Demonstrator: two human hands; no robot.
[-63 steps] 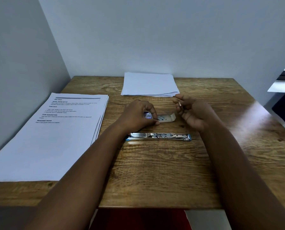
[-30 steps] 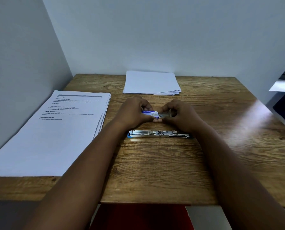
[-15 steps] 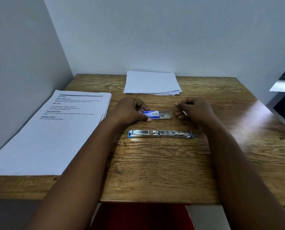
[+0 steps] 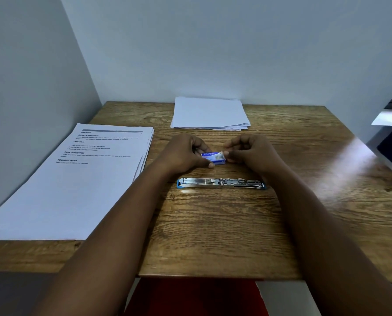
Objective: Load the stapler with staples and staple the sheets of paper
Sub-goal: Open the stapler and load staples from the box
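Staple box (image 4: 214,158), small and blue, resting on the wooden table (image 4: 213,224) between both hands. Left hand (image 4: 181,153): fingers curled around the box's left end, thumb along its near edge, gripping it. Right hand (image 4: 251,152): fingertips pinched at the box's right end; whether they hold anything of their own cannot be told. Stapler (image 4: 221,183), opened out flat with its metal channel exposed, lies just nearer than the box. Blank sheets (image 4: 210,114) lie beyond the box; a printed stack (image 4: 76,179) lies left of it.
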